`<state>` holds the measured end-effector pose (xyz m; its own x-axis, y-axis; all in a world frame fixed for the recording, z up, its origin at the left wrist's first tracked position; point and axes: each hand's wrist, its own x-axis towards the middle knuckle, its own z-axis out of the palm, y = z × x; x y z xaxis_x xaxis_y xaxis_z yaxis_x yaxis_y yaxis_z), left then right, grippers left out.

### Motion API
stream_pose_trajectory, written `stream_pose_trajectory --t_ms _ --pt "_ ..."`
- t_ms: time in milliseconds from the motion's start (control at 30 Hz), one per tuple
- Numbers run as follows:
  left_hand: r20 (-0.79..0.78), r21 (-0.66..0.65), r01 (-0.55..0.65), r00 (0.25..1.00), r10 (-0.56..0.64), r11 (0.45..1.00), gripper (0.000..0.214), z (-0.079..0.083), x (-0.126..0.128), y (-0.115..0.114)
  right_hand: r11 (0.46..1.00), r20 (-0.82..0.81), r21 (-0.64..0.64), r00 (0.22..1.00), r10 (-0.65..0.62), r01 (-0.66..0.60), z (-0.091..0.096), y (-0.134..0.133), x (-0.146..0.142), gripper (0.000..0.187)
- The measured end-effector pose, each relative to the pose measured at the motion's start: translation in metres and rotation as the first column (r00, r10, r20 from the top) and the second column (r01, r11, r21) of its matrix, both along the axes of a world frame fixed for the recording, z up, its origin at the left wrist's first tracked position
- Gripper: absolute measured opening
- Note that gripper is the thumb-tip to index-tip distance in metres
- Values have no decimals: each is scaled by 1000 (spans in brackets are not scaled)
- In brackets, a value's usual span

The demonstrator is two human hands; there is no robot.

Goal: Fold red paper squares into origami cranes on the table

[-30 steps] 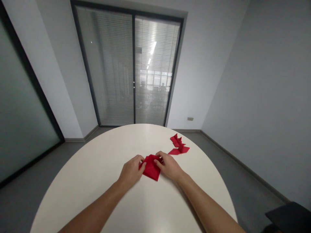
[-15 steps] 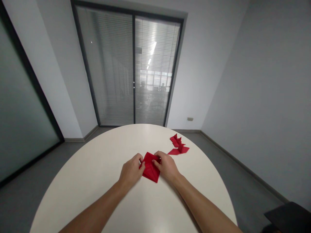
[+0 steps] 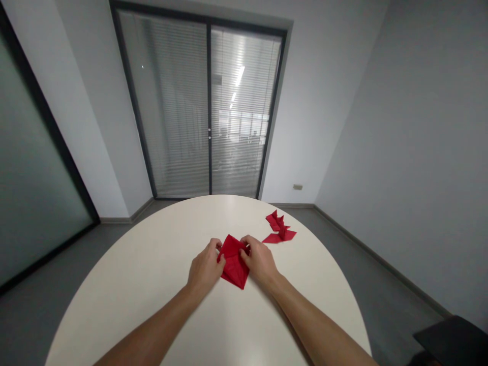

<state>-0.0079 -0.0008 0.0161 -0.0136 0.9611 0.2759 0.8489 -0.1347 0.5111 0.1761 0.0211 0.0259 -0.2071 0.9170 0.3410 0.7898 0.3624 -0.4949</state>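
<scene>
A red paper napkin (image 3: pixel 233 262), partly folded, lies near the middle of a round white table (image 3: pixel 152 274). My left hand (image 3: pixel 204 267) pinches its left edge with curled fingers. My right hand (image 3: pixel 259 259) pinches its right upper edge, fingers closed on the red paper. The napkin's upper flap stands slightly raised between the two hands. Its lower corner points toward me.
A second folded red paper shape (image 3: pixel 280 229) lies on the table to the far right of my hands. Behind the table are glass doors with blinds (image 3: pixel 208 112). A dark object (image 3: pixel 453 338) shows at the lower right, off the table.
Both hands have shifted slightly away from me and lifted the napkin's upper part; the fold now stands taller and narrower than before.
</scene>
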Motion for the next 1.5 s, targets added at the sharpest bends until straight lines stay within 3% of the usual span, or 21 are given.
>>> stream_pose_trajectory --t_ms 200,767,1133,1333,1500 --pt "-47 1 -40 998 40 999 3 2 2 2 999 6 17 1000 -31 31 3 -1 -4 6" --pt "-110 -66 -122 987 115 990 12 5 3 7 1000 66 -6 998 4 -4 5 -7 -11 11" --pt "32 -85 -132 990 135 988 10 4 3 9 999 -93 -35 995 37 -41 6 -18 -18 28" --pt "95 -90 -146 984 154 985 13 1 3 12 998 -62 -41 997 50 -53 5 -22 -18 39" --pt "234 0 -113 966 110 994 18 -8 -1 16 987 -47 -45 987 151 -153 5 -23 -16 50"
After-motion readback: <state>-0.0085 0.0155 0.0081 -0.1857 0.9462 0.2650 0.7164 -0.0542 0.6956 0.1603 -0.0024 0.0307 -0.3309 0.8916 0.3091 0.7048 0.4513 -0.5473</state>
